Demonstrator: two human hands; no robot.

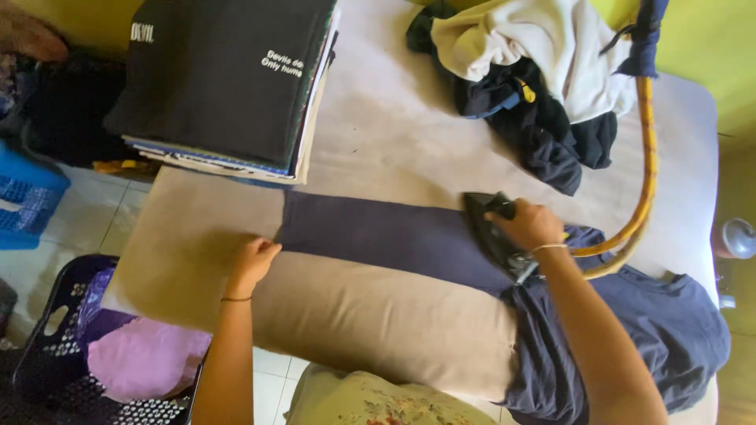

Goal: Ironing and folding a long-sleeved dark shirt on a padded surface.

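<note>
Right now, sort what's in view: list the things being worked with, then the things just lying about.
In use:
- left hand pinning the dark blue garment
- right hand gripping the black iron
- yellow cord
- padded ironing surface

Lying about:
- stack of folded clothes
- heap of unfolded clothes
- black basket with pink cloth
- blue basket

— The garment (378,236) at centre?
— Matt navy cloth, smooth.
— The iron (494,234) at three o'clock?
— Dark, glossy plastic.
— The surface (378,315)?
— Beige matt fabric; the basket (47,346) at eight o'clock is perforated plastic.
</note>
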